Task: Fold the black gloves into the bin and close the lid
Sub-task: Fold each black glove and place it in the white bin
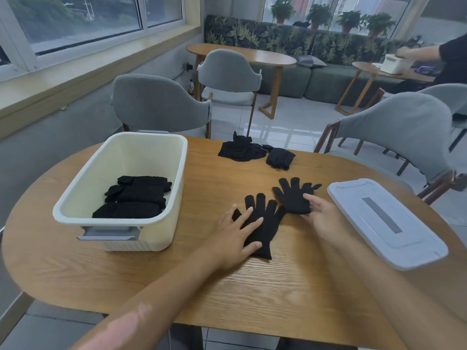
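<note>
From the head camera, 2 black knit gloves lie flat on the wooden table (177, 286) in front of the person: the nearer glove (265, 226) with fingers pointing away, and the farther glove (294, 197) just beside it to the right, their edges apparently touching. Both look light, soft and limp, likely to sag or bunch if lifted by 1 corner, so they are best pressed flat and folded by taking the fingertip end or cuff edge and laying it over. The left hand (237, 233) is spread, fingers straight, pressing down on the nearer glove's palm and cuff. The right hand (319, 213) rests with relaxed, mostly straight fingers on the cuff end of the farther glove; whether the thumb pinches the cloth cannot be told. The cream bin (121, 231) stands to the left, holding about 3 folded black gloves (136, 195). More unfolded gloves (242, 150) lie heaped at the table's far edge. The white lid (386, 223) lies flat to the right, off the bin.
</note>
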Tool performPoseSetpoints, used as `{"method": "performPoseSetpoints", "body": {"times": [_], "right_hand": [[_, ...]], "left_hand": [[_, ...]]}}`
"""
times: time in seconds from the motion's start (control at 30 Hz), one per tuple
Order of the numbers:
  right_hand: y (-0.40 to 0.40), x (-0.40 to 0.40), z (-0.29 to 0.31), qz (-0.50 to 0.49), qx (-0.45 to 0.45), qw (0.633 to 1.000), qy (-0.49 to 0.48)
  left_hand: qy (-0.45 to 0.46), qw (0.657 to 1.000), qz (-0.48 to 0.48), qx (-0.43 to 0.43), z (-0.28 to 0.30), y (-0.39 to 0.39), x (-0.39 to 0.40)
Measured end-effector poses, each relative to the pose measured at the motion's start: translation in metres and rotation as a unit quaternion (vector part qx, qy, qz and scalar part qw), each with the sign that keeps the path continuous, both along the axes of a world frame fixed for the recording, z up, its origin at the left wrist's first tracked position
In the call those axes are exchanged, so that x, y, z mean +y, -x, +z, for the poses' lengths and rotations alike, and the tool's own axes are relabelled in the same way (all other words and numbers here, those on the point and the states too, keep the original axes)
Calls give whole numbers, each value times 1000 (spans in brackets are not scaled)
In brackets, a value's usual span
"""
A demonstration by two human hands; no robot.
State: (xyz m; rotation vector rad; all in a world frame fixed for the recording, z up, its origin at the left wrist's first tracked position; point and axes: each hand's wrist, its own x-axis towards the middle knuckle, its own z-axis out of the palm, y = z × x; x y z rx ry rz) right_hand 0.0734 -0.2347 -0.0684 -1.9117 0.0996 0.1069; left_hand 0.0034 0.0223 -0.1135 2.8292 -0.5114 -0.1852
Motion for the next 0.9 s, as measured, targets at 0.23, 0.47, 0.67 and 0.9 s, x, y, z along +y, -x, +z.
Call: {"method": "performPoseSetpoints", "body": {"times": [0.23,0.47,0.67,0.9], "right_hand": [[25,-13,-36,-5,-167,868,467],[29,-6,-30,83,-200,829,515],[16,11,16,-49,-185,941,278],[76,63,34,53,-315,902,289]], "left_hand": [[34,998,59,-14,0,28,-10],[105,987,34,-114,1,52,8],[95,991,15,-96,-6,69,12],[91,990,21,-108,-9,69,11]]}}
